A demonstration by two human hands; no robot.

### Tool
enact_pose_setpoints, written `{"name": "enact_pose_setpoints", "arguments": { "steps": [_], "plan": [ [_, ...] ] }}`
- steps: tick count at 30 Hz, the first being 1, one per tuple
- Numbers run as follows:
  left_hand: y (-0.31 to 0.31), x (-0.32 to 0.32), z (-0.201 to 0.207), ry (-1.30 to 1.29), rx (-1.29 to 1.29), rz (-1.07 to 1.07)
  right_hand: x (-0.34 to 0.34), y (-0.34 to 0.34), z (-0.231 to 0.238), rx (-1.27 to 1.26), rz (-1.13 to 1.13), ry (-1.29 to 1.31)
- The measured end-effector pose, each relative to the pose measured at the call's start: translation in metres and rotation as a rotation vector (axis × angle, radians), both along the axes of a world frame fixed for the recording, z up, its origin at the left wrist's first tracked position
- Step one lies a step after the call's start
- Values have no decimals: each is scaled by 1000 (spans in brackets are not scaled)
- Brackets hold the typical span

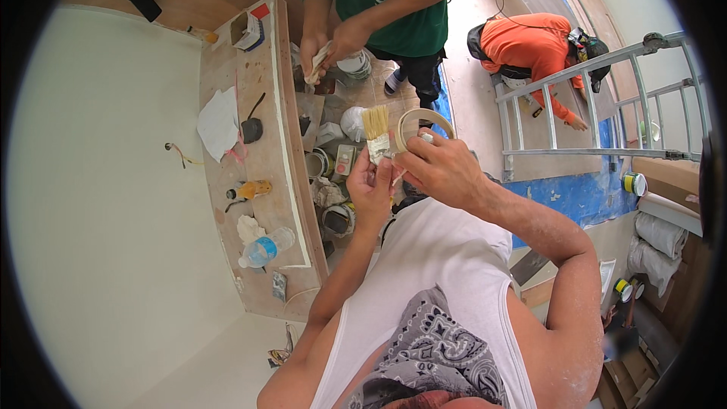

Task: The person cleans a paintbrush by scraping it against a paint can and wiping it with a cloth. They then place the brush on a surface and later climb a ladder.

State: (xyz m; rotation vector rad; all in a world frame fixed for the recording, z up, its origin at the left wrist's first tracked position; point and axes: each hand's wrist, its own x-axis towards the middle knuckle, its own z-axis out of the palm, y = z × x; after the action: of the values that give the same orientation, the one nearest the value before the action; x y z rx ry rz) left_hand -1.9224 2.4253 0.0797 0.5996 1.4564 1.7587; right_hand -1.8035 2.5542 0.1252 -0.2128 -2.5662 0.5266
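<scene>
Pale-brown plywood counter [266,160] along a white wall [113,182] bears a bottle of amber liquid [254,188]; beside it stands an open white tub [330,161], contents unclear. Before the torso, left hand [372,193] fingers wrap a flat yellow-bristled paintbrush [377,136]; right hand [441,167] fingers, curled tight, grip a beige tape roll [436,116].

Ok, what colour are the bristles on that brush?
The brush bristles are pale straw yellow; the head view shows them best.
</scene>
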Motion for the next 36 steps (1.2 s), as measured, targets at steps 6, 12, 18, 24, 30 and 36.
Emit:
{"name": "enact_pose_setpoints", "arguments": {
  "steps": [6, 12, 18, 24, 30, 36],
  "plan": [
    [2, 8, 1, 87, -36, 108, -4, -3, -8, -21, -24, 1],
    [-2, 12, -12, 261, -6, 168, -9, -11, -14, -210, -64, 88],
    [-11, 5, -14, 553, -143, 115, -11, -15, -21, -1362, -185, -50],
    [4, 2, 19, 707, -227, 8, -2, -1, -16, -619, -132, -16],
    [2, 8, 39, 652, -222, -56, 7, 3, 10, -127, -56, -5],
    [5, 11, 33, 874, -18, 19, 11, 7, -9, -1658, -115, -196]
  ]
}}
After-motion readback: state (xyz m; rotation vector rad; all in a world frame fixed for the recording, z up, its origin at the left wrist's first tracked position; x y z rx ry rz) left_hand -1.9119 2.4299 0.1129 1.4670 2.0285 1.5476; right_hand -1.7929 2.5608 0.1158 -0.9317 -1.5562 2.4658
